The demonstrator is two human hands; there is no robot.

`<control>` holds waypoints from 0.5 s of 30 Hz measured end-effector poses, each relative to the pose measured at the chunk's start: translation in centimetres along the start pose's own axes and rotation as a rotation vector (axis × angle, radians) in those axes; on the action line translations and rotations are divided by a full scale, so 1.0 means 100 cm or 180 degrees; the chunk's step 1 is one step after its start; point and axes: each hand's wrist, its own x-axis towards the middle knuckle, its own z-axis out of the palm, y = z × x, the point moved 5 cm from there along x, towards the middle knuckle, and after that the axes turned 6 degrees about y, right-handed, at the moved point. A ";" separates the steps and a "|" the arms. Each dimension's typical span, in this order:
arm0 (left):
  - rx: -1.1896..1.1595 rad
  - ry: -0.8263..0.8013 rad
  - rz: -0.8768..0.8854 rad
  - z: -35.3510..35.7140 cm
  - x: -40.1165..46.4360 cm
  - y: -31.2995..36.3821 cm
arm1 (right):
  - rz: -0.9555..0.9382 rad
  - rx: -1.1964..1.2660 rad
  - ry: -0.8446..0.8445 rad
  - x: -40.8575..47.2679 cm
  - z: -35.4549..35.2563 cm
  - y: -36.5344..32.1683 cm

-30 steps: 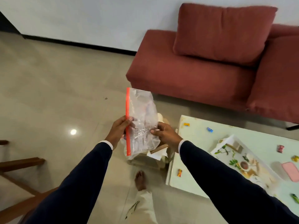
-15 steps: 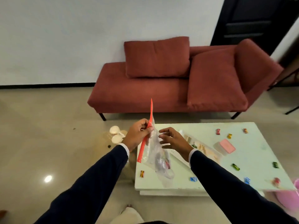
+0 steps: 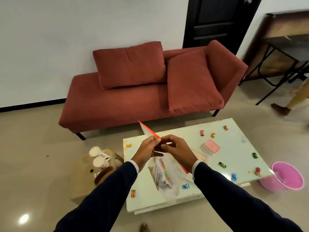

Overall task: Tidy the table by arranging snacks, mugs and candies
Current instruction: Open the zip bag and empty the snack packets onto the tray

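Note:
I hold a clear zip bag with an orange-red seal strip over the low white table. My left hand and my right hand both pinch the strip at the bag's top, fingers touching. Snack packets show through the bag, which hangs down below my hands. Several wrapped candies lie scattered on the table, among them a red one, a green one and a blue one. Two white floral mugs stand on a wooden stool left of the table.
A pink-lidded box sits on the table beside a tray partly hidden by my right hand. A pink bucket stands on the floor at the table's right corner. A red sofa is behind. Another person's leg shows far right.
The view swung right and up from the floor to the table. My hands came together on the seal strip, and the bag now hangs over the table.

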 end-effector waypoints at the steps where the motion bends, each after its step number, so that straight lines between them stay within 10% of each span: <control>1: 0.0016 0.0021 -0.0021 0.001 0.004 -0.002 | 0.0049 -0.0057 0.0050 0.002 0.000 0.003; 15: -0.0294 0.0543 -0.0273 0.017 0.063 -0.011 | 0.0426 0.0530 0.0181 0.051 -0.031 0.028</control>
